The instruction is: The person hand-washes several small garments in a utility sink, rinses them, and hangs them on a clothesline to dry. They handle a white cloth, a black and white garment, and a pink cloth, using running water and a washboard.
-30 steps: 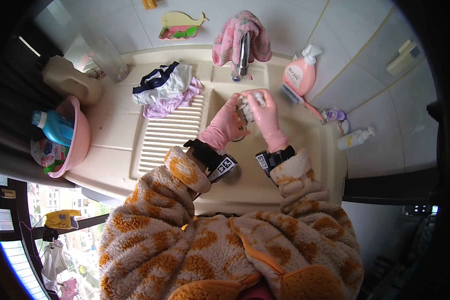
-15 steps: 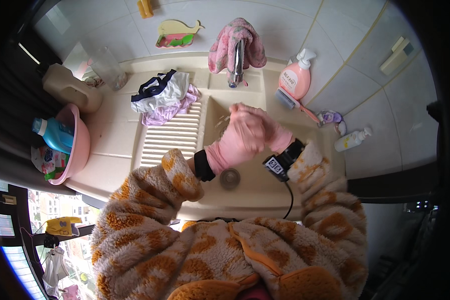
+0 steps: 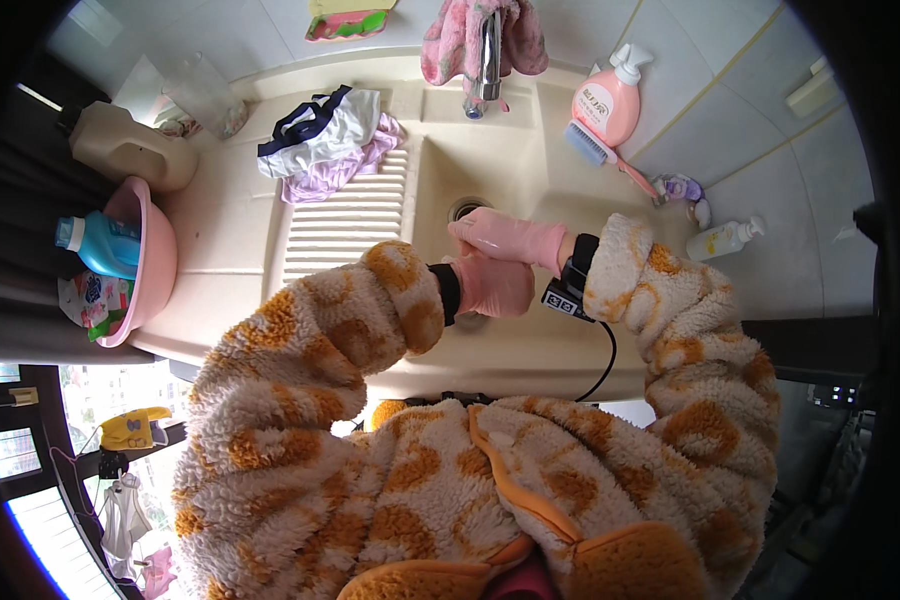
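Note:
Both my hands wear pink gloves and are pressed together low over the beige sink basin (image 3: 480,160), near its drain (image 3: 467,207). My right hand (image 3: 502,235) lies across on top, fingers curled down. My left hand (image 3: 492,285) is beneath it, closed; whatever is between them is hidden. Up and left of them, white cloth with navy trim (image 3: 330,135) and lilac cloth (image 3: 330,183) lie on the ridged washboard (image 3: 340,230). Straight above the basin is the chrome faucet (image 3: 488,60), a pink towel (image 3: 445,45) draped behind it.
A pink soap bottle (image 3: 600,110), a brush (image 3: 590,142) and a white pump bottle (image 3: 720,240) line the right ledge. At left are a pink tub (image 3: 155,280) holding a blue jug (image 3: 110,245), a beige jug (image 3: 130,150) and a clear container (image 3: 210,95). Hung clothing (image 3: 130,430) shows by the window.
The grey-white bundle seen in my hands earlier is now hidden. My hands have come together, turning so the right lies over the left. The view has shifted, with the counter higher in frame.

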